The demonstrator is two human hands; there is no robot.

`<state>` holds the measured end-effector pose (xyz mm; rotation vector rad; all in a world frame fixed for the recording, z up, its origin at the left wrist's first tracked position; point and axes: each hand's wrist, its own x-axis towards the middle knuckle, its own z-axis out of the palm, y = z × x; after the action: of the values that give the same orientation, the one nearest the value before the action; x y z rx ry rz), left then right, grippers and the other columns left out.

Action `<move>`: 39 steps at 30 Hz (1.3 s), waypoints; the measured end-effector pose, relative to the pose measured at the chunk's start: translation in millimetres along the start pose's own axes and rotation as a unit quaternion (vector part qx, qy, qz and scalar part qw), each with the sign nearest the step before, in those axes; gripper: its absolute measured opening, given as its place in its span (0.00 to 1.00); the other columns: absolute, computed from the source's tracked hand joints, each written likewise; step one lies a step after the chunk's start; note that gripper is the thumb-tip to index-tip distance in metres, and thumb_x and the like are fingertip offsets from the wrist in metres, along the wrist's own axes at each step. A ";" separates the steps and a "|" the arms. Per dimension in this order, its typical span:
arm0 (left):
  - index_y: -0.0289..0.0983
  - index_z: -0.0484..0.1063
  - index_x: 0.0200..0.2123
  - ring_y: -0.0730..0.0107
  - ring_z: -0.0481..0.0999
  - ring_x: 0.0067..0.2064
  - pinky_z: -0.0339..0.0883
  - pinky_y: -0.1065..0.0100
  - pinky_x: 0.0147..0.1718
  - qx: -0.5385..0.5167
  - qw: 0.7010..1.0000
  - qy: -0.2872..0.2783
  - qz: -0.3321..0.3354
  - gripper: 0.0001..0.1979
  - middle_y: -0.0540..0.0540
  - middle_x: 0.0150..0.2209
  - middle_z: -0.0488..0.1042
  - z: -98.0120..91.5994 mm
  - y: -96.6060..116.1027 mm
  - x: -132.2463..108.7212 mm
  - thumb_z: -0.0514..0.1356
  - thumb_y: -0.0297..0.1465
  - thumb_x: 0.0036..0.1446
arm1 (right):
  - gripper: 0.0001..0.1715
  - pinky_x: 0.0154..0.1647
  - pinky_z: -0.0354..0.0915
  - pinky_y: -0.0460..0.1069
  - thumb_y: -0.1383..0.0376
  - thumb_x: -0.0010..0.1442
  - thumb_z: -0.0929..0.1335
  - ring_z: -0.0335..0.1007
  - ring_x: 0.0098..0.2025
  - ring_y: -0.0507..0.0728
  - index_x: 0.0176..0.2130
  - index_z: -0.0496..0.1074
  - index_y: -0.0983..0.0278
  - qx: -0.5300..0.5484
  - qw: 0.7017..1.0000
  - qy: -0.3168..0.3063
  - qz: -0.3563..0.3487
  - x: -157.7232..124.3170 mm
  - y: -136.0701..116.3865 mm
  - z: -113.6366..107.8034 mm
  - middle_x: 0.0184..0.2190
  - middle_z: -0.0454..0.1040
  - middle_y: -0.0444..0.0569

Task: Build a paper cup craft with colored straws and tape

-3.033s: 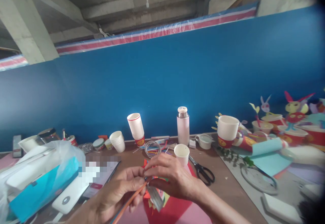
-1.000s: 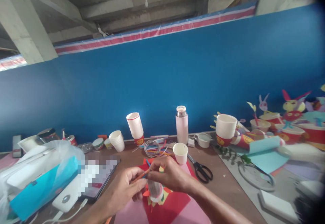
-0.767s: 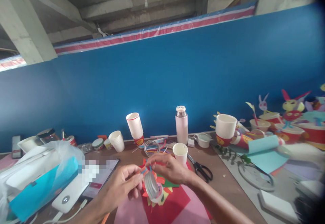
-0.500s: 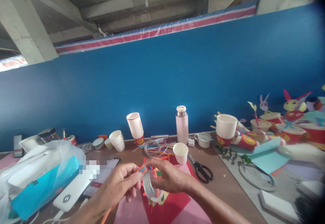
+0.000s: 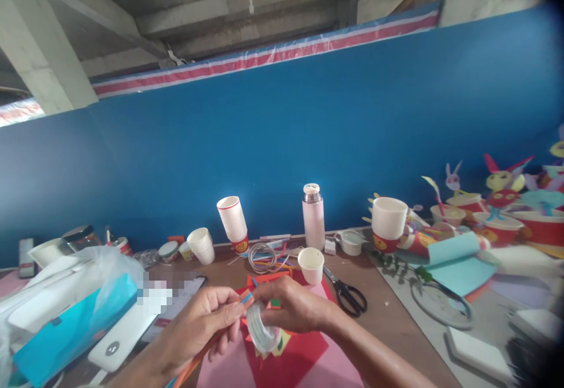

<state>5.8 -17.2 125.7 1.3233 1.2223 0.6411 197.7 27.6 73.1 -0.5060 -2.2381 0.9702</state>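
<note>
Orange and blue strips (image 5: 188, 370) are pinched in my left hand (image 5: 215, 320); one end shows at its fingertips, and the rest trails below the palm. A roll of clear tape (image 5: 261, 329) is in my right hand (image 5: 291, 306), with the fingers curled over its top beside the strip ends. Whether tape touches the strips I cannot tell. Beneath both hands lie red paper (image 5: 304, 361) and pink paper (image 5: 220, 370). Yellow and green cut paper (image 5: 284, 341) shows partly behind the roll.
Black-handled scissors (image 5: 351, 300) and a paper cup (image 5: 311, 266) sit just beyond my right hand. A pink thermos (image 5: 314, 223), stacked cups (image 5: 232, 221) and coiled wire (image 5: 262, 257) stand farther back. A power bank (image 5: 118, 341) is left; paper-cup figures (image 5: 500, 218) are right.
The strip ends between my fingertips show more plainly, and more blue strip appears below my left hand. My right hand stays on the tape roll. The whole view has shifted slightly.
</note>
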 end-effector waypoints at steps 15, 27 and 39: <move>0.35 0.65 0.24 0.83 0.61 0.11 0.49 0.80 0.08 -0.063 0.995 -0.053 -0.048 0.14 0.52 0.14 0.70 -3.9 -6.9 0.1 0.60 0.40 0.50 | 0.16 0.29 0.57 0.41 0.75 0.49 0.64 0.62 0.28 0.48 0.39 0.73 0.63 -0.063 0.998 0.009 -0.007 -1.3 -4.1 -5.0 0.29 0.71 0.42; 0.34 0.71 0.22 0.81 0.63 0.09 0.51 0.80 0.06 -0.128 0.978 -0.129 -0.107 0.15 0.49 0.12 0.72 -3.6 -24.4 6.2 0.64 0.41 0.44 | 0.19 0.37 0.61 0.44 0.73 0.52 0.65 0.70 0.36 0.52 0.44 0.72 0.59 -0.145 0.989 0.029 -0.028 -1.9 -9.9 -3.2 0.37 0.76 0.45; 0.35 0.66 0.28 0.75 0.70 0.19 0.58 0.77 0.13 -0.046 0.996 -0.055 -0.045 0.16 0.48 0.21 0.73 0.5 -32.3 7.1 0.64 0.42 0.44 | 0.16 0.36 0.61 0.44 0.73 0.53 0.63 0.71 0.36 0.52 0.39 0.72 0.60 -0.242 0.969 0.021 -0.037 -1.8 -4.9 2.4 0.35 0.77 0.45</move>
<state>-0.5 -17.7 93.2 1.2047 1.1428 0.5454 196.9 22.2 74.9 -0.6378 -2.4347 0.3622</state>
